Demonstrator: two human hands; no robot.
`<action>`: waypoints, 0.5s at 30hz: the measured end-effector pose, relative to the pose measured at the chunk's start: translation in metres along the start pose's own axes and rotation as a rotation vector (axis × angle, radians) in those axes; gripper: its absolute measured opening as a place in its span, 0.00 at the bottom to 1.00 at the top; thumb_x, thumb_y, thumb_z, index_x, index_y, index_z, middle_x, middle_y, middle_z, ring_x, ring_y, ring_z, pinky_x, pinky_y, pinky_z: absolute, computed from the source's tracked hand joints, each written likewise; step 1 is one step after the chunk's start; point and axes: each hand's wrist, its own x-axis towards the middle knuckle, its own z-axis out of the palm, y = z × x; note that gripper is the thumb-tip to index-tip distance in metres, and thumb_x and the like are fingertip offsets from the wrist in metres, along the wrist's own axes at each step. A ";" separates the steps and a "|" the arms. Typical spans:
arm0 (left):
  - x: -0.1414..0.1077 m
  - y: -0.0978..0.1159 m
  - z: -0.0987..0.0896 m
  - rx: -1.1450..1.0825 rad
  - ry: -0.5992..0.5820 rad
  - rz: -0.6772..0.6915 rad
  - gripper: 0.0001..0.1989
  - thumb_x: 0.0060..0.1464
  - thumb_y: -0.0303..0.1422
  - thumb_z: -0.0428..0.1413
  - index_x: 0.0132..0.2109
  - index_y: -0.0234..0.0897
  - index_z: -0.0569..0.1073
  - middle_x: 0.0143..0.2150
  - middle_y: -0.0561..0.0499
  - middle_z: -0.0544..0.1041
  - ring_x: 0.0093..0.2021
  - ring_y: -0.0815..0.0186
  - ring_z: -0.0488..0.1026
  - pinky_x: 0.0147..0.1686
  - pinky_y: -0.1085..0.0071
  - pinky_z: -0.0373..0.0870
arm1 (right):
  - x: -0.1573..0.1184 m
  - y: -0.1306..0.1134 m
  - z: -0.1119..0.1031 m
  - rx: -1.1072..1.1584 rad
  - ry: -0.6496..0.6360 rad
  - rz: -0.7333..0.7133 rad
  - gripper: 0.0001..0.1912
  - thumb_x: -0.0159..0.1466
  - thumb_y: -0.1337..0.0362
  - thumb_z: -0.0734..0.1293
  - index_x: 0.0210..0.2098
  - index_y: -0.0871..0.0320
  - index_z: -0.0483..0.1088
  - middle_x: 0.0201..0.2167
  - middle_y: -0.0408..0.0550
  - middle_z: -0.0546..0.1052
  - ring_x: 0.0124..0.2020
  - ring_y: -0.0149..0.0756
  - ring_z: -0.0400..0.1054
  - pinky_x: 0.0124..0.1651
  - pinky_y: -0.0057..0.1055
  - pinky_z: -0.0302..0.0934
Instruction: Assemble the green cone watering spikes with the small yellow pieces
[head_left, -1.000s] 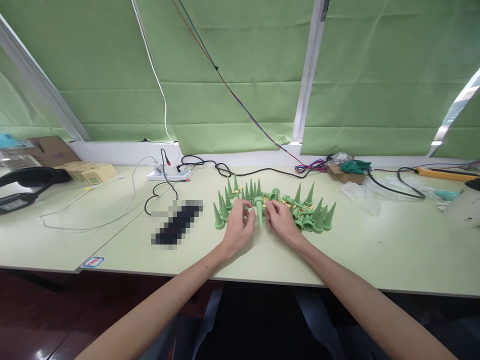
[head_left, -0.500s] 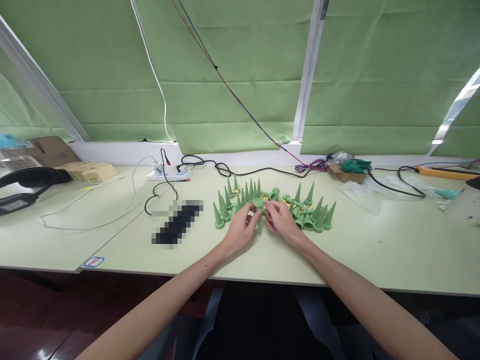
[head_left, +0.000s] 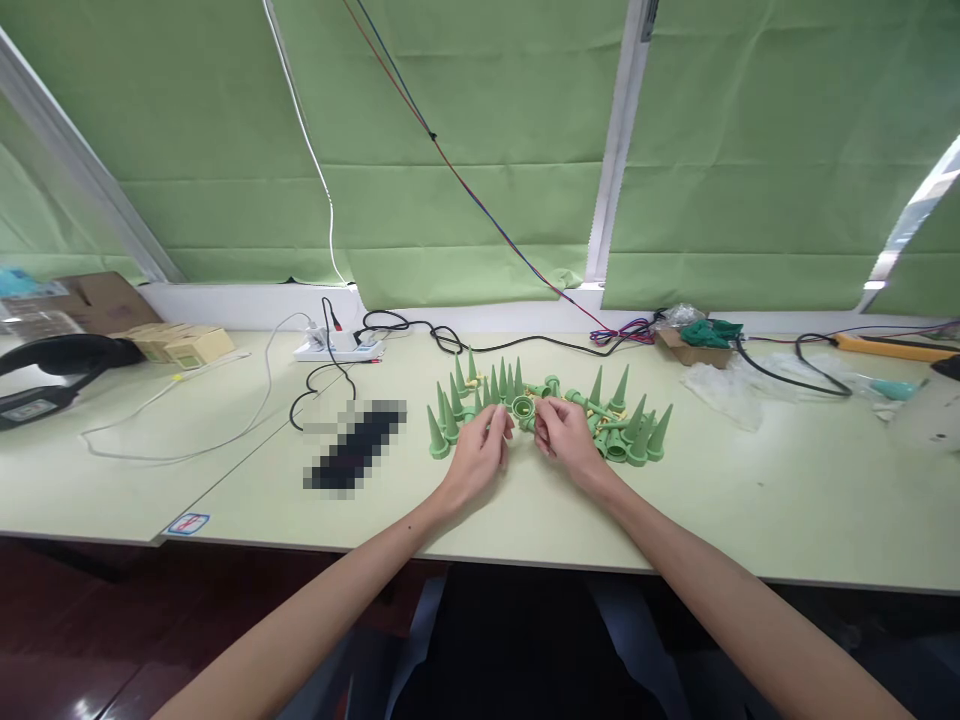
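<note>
Between my two hands is a green plastic spike (head_left: 523, 408), its round hollow end turned towards me and its pointed end hidden from view. The fingertips of my right hand (head_left: 566, 436) are pinched at the right edge of its rim. My left hand (head_left: 480, 447) is just left of the spike, its fingers curled and pressed together; whether anything is in them is hidden. Several green spikes stand point up to the left (head_left: 438, 436) and right (head_left: 640, 443). Behind my hands, more green spikes lie loose among small yellowish pieces (head_left: 471, 381).
A black pixelated object (head_left: 356, 447) lies to the left, with a white power strip (head_left: 337, 350) and cables behind it. Headphones (head_left: 52, 370) and small boxes (head_left: 196, 348) are far left. To the right are a cardboard box (head_left: 694, 350), clear plastic bags (head_left: 724, 393) and a white container (head_left: 930, 410).
The spike, upright between my hands before, has tipped so that its hollow end faces me. My left fingers have come away from its rim and closed together. My right hand has barely moved.
</note>
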 end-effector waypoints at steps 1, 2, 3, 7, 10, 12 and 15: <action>0.001 -0.001 0.000 -0.069 -0.029 -0.044 0.22 0.64 0.50 0.41 0.33 0.36 0.65 0.21 0.54 0.67 0.18 0.71 0.63 0.19 0.74 0.59 | 0.000 0.001 0.000 -0.029 -0.027 -0.023 0.23 0.64 0.49 0.63 0.20 0.56 0.57 0.14 0.35 0.58 0.12 0.24 0.54 0.16 0.24 0.47; 0.001 -0.002 0.000 -0.132 -0.054 -0.086 0.24 0.63 0.51 0.40 0.32 0.36 0.64 0.20 0.53 0.66 0.17 0.71 0.63 0.18 0.73 0.58 | -0.001 0.001 -0.001 -0.066 -0.059 -0.045 0.23 0.65 0.48 0.63 0.21 0.56 0.58 0.14 0.36 0.59 0.13 0.24 0.54 0.17 0.24 0.48; 0.002 -0.003 -0.001 -0.180 -0.074 -0.121 0.25 0.63 0.52 0.41 0.31 0.36 0.64 0.19 0.53 0.66 0.16 0.70 0.63 0.16 0.73 0.56 | -0.001 0.001 -0.001 -0.110 -0.091 -0.067 0.23 0.65 0.48 0.62 0.21 0.56 0.58 0.15 0.36 0.60 0.14 0.25 0.54 0.18 0.25 0.49; 0.004 -0.005 -0.002 -0.255 -0.091 -0.171 0.23 0.61 0.53 0.45 0.31 0.36 0.65 0.16 0.53 0.66 0.14 0.70 0.63 0.14 0.74 0.54 | -0.003 0.003 -0.002 -0.275 -0.159 -0.148 0.22 0.68 0.50 0.59 0.22 0.56 0.58 0.16 0.38 0.61 0.17 0.26 0.55 0.22 0.26 0.51; 0.003 -0.004 -0.002 -0.232 -0.080 -0.133 0.21 0.60 0.51 0.48 0.35 0.36 0.67 0.15 0.56 0.64 0.14 0.70 0.63 0.14 0.75 0.55 | -0.003 0.005 -0.003 -0.333 -0.155 -0.169 0.22 0.69 0.52 0.58 0.22 0.56 0.57 0.16 0.38 0.61 0.19 0.28 0.55 0.24 0.27 0.51; 0.002 -0.004 -0.002 -0.182 -0.077 -0.089 0.20 0.60 0.50 0.48 0.37 0.36 0.69 0.15 0.57 0.63 0.15 0.70 0.63 0.15 0.76 0.56 | -0.002 0.007 -0.003 -0.354 -0.143 -0.166 0.21 0.69 0.52 0.58 0.22 0.56 0.56 0.16 0.37 0.60 0.19 0.28 0.54 0.25 0.27 0.50; 0.001 -0.006 -0.001 -0.108 -0.085 -0.035 0.18 0.61 0.48 0.48 0.40 0.36 0.69 0.15 0.58 0.63 0.15 0.71 0.62 0.16 0.76 0.57 | -0.001 0.008 -0.003 -0.386 -0.118 -0.149 0.21 0.68 0.53 0.58 0.21 0.55 0.54 0.15 0.37 0.58 0.19 0.28 0.53 0.25 0.28 0.49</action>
